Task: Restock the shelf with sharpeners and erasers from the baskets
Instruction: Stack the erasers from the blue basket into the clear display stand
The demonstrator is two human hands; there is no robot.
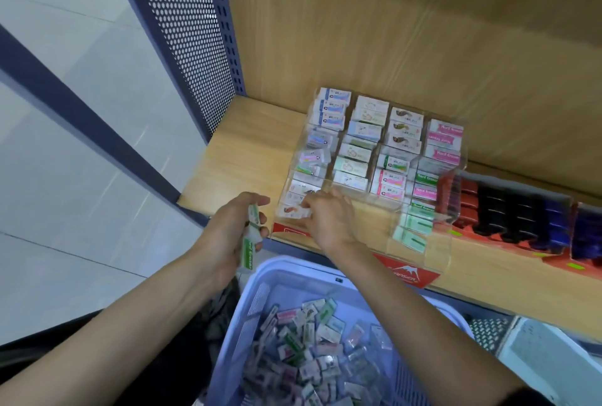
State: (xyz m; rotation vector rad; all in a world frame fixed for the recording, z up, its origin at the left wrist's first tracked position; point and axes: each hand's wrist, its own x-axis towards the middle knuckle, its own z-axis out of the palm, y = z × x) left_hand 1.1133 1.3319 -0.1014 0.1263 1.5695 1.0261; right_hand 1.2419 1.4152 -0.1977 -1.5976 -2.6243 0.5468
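1. my left hand (233, 231) curls around a few green erasers (250, 244) beside the shelf (247, 151) edge.
2. my right hand (329, 219) pinches an eraser (293, 211) in the clear display (378, 203), front-left slot.

lavender basket (260, 278), tan wood-grain shelf (247, 144), navy perforated panel (182, 30), red label (407, 272)
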